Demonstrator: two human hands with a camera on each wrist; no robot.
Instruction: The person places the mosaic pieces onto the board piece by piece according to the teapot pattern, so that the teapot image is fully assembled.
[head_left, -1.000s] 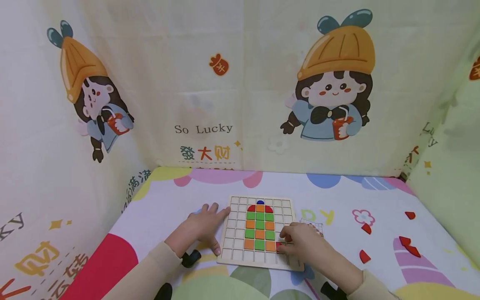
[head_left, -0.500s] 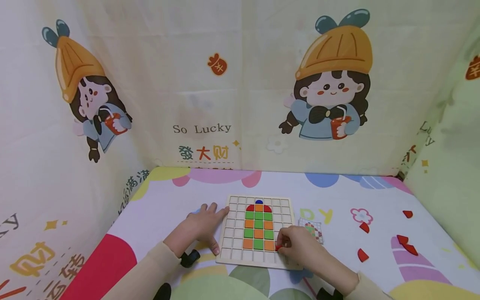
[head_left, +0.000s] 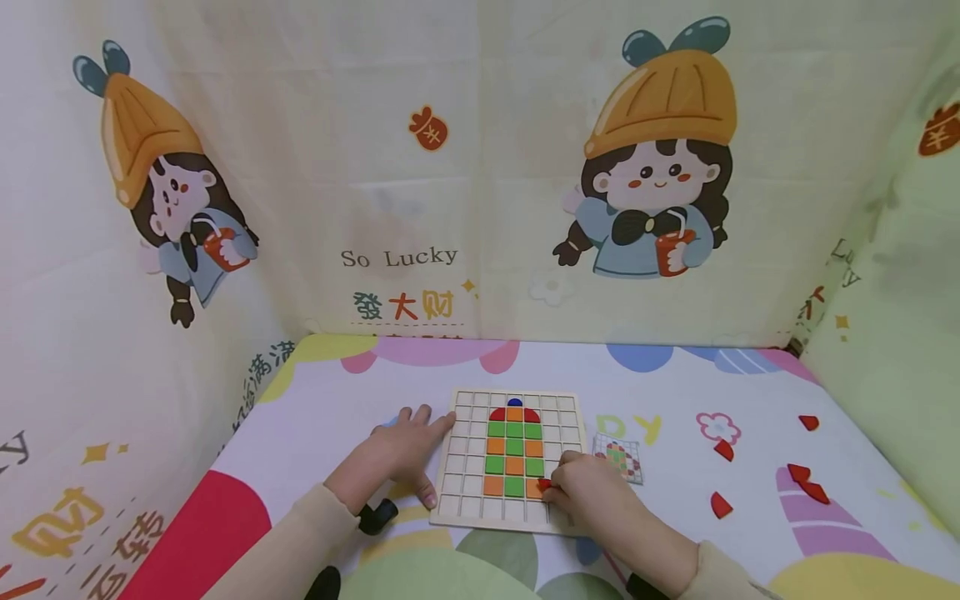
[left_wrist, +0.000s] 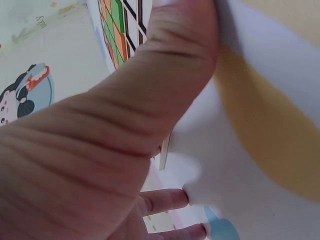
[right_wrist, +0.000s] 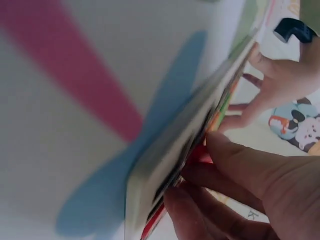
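Observation:
A wooden grid board (head_left: 457,508) lies on the table, bearing green, orange, red and blue tiles in a tower-like figure. My left hand (head_left: 401,457) rests at its left edge with the fingers spread; in the left wrist view, the thumb (left_wrist: 182,55) lies across the foreground. Between thumb and fingers, my right hand (head_left: 596,487) pinches a small red tile (head_left: 544,483), which overlaps the right side of the lowest orange tile (head_left: 533,489). More red (right_wrist: 154,220) shows on the board beneath my right fingers in the right wrist view; its shape is mostly hidden.
A small pattern card (head_left: 632,462) lies right of the board. Several loose red tiles (head_left: 722,505) are scattered farther right on the printed tablecloth. Cartoon-printed cloth (head_left: 510,208) hangs behind and at both sides.
My right hand has shifted left with the red tile, from beside the orange tile to over its right side. More of the pattern card shows. The left hand stays at the board's edge.

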